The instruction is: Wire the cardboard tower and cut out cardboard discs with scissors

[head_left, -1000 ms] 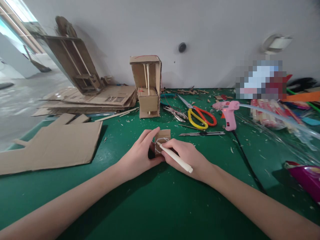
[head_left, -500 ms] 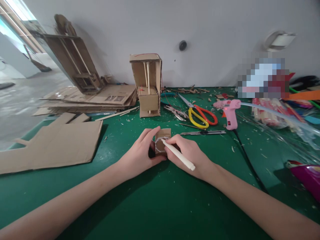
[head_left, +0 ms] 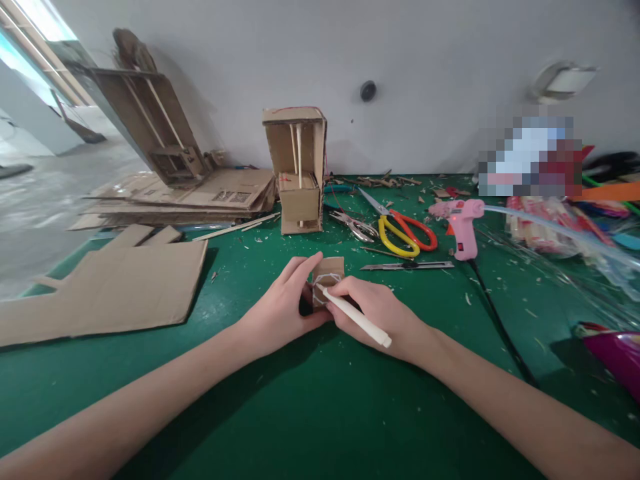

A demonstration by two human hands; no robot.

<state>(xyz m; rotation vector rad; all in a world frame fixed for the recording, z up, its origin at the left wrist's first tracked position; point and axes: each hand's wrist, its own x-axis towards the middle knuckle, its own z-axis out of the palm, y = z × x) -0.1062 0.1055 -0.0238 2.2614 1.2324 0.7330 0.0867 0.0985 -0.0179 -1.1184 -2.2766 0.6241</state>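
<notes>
The head camera shows a small cardboard piece [head_left: 329, 265] held just above or on the bench [head_left: 300, 413], in the middle of the scene between the two hands; which of the two is hard to tell. Its longer axis runs near to far, with the bare end farthest from the person. A white many-sided outline [head_left: 329, 275] is marked on its face.

The left hand [head_left: 280, 300] grips this piece from the left, fingers along its left edge and thumb across its near end. The right hand [head_left: 377, 307] is closed around a white pen [head_left: 357, 318], pinching it close to the tip. The pen lies slantwise: its tip points far and left, onto the marked face, while its blunt back end points near and right, over the right hand. Whether the tip touches the cardboard is too small to tell.

Beyond the right hand, a craft knife [head_left: 407, 266] lies with its long axis left to right, blade end to the left. Farther off are scissors [head_left: 387, 215], blades pointing far and left, and pliers [head_left: 357, 228] just left of them. A pink glue gun [head_left: 466, 230] is to the right, nozzle pointing left. A cardboard stand [head_left: 300, 205] rises upright on the far side.
</notes>
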